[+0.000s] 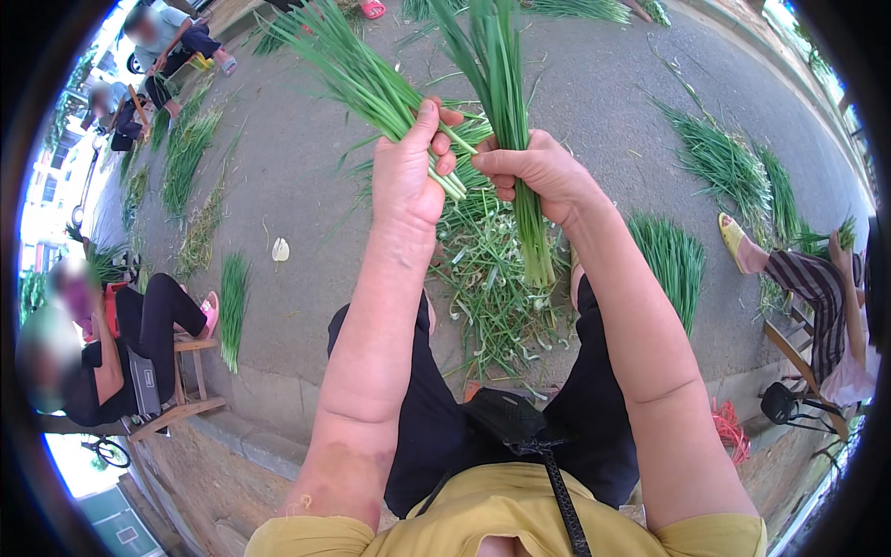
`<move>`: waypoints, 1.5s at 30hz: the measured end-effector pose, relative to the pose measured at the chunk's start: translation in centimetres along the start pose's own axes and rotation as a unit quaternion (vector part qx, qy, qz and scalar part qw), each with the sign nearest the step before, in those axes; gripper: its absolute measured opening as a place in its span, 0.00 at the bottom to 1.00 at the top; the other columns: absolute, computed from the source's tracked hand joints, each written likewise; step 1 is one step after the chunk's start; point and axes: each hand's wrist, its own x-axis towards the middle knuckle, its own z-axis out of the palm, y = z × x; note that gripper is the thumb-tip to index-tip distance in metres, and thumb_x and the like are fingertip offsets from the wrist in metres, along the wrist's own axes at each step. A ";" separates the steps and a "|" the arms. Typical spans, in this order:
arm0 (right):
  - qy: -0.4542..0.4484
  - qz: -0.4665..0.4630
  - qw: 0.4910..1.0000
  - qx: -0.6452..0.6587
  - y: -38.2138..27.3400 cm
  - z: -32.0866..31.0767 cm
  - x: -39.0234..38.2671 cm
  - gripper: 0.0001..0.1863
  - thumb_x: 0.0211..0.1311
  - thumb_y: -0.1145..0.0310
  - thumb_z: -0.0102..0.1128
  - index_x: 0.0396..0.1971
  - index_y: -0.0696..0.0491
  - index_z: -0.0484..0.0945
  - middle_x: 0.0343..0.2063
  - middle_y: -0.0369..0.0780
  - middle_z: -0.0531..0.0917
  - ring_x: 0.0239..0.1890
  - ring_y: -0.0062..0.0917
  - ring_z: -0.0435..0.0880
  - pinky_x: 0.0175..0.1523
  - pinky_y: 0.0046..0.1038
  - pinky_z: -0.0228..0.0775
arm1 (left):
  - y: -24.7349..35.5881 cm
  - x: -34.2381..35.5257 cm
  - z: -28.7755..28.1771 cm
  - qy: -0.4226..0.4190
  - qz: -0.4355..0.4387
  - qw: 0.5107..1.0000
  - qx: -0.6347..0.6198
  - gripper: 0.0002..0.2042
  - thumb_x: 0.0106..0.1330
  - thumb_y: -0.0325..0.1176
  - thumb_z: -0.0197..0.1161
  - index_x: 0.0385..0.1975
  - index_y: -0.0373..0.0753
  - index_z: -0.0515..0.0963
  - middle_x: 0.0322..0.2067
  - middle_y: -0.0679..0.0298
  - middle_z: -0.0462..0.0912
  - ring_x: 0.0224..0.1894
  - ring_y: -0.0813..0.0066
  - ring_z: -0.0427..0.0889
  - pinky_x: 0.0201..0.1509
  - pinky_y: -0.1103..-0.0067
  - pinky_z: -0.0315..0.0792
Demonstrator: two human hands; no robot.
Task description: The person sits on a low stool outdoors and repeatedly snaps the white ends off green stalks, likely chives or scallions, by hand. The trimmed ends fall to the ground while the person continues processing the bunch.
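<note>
My left hand [418, 148] is closed round a bunch of long green leafy stalks with pale stems [367, 88], held slanting toward the upper left. My right hand [524, 172], beside it, grips a second, darker green bunch [501, 74] held upright, its lower ends [536, 260] hanging below my fingers. A pale stalk from the left side reaches to my right thumb and forefinger. Beneath both hands a loose pile of green leaves and trimmings [492, 325] lies on the grey pavement [306, 232] between my knees, partly hidden by the bunches.
Bundles of greens lie at right [664, 274] and left [232, 311]. Seated people are at upper left [176, 42], lower left [139, 343] and right [817, 306], on wooden seats or low stools. A black bag [784, 404] and red string [729, 432] are near the right.
</note>
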 end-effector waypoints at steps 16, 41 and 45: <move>0.070 -0.031 0.982 -0.175 0.0 0.4 0.1 0.12 0.43 0.67 0.70 0.23 0.56 0.76 0.15 0.30 0.72 0.14 0.13 0.65 0.19 0.17 0.55 | -0.7 0.6 -1.3 0.080 -0.008 0.993 -0.087 0.07 0.60 0.27 0.63 0.32 0.35 0.71 0.26 0.59 0.76 0.20 0.83 0.66 0.18 0.86 0.58; 0.015 -0.004 0.999 -0.051 0.8 0.8 0.3 0.13 0.52 0.62 0.67 0.23 0.55 0.75 0.16 0.32 0.73 0.14 0.14 0.67 0.19 0.19 0.57 | -0.9 0.9 -1.3 0.117 -0.055 0.978 -0.162 0.10 0.69 0.40 0.50 0.32 0.40 0.67 0.22 0.66 0.68 0.22 0.78 0.64 0.22 0.81 0.61; 0.007 -0.009 0.985 0.172 -0.1 -1.2 0.8 0.17 0.61 0.56 0.58 0.27 0.56 0.73 0.20 0.33 0.72 0.17 0.15 0.66 0.21 0.18 0.59 | 0.0 0.9 -1.4 0.051 -0.105 0.975 -0.191 0.10 0.66 0.39 0.57 0.32 0.39 0.69 0.17 0.72 0.62 0.14 0.84 0.58 0.17 0.84 0.53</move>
